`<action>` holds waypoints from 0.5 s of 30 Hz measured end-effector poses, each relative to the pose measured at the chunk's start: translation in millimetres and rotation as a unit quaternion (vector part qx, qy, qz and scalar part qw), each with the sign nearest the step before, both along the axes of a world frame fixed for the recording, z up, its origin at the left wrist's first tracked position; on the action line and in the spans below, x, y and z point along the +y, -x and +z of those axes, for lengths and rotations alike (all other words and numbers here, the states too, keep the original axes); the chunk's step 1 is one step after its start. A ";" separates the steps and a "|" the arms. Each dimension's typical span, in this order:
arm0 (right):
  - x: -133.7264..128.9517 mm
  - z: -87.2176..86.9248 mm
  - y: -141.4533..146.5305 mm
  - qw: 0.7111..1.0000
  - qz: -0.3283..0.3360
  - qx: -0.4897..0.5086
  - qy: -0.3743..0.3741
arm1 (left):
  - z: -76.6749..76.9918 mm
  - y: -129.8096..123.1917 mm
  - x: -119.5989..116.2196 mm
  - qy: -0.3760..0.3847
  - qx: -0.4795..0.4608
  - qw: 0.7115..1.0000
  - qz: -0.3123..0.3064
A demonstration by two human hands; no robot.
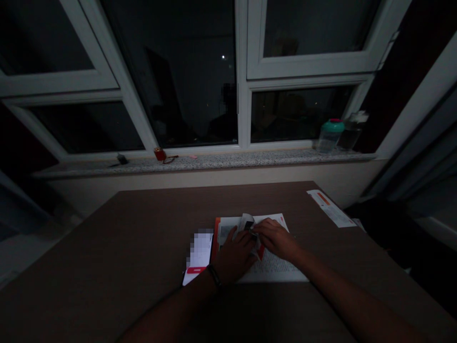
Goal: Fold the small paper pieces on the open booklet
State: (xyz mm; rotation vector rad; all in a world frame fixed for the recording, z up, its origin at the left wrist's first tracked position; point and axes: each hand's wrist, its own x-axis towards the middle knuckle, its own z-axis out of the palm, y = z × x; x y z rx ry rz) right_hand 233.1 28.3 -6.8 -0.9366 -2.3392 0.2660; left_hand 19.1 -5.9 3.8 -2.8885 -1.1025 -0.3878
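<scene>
Printed sheets (276, 271) with red and orange edges lie near the front of the brown table. On top of them is a folded piece of printed paper (247, 221), its white tip sticking up between my hands. My left hand (236, 252), with a dark band at the wrist, is palm down over this paper, its fingers bent and holding it. From the right, my right hand (276, 238) pinches the paper's upper edge with thumb and fingers closed. The hands hide most of the fold. Left of the sheets lies a phone (200, 252) with a lit screen.
Another printed strip of paper (331, 209) lies at the table's right edge. On the granite windowsill (214, 162) stand a small red container (159, 153), a teal-lidded bottle (330, 136) and a clear bottle (352, 131). Dark windows rise behind; the room is dim.
</scene>
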 end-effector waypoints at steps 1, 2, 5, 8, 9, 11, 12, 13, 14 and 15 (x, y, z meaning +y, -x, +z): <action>-0.2 0.5 0.2 1.000 0.003 -0.005 0.003 | 0.5 0.0 -0.2 0.004 0.000 1.000 -0.002; -0.5 1.1 0.3 1.000 0.005 -0.012 0.006 | 0.8 0.1 -0.4 0.006 0.001 1.000 -0.002; -1.1 2.1 0.7 1.000 0.001 -0.020 0.011 | -0.1 0.1 -1.1 0.002 0.003 1.000 0.006; -1.4 2.1 0.8 1.000 -0.006 -0.019 0.013 | -2.5 0.1 -1.3 -0.001 -0.006 1.000 0.024; -1.5 2.2 0.8 1.000 -0.006 -0.020 0.012 | -3.1 0.2 -1.2 -0.001 -0.011 1.000 0.029; -1.9 2.8 0.6 1.000 -0.004 -0.025 0.011 | -3.6 0.4 -0.9 0.000 -0.018 0.999 0.032; -2.1 3.2 0.5 1.000 -0.002 -0.028 0.011 | -3.6 0.5 -0.8 -0.001 -0.018 0.999 0.030; -2.4 3.5 0.4 0.999 -0.001 -0.031 0.010 | -3.5 0.7 -0.6 -0.002 -0.017 0.999 0.027; -2.7 3.8 0.2 0.999 -0.001 -0.034 0.011 | -3.5 0.9 -0.5 -0.003 -0.014 1.000 0.024; -2.9 4.0 0.1 0.999 0.000 -0.037 0.012 | -3.6 1.1 -0.4 -0.005 -0.012 1.000 0.022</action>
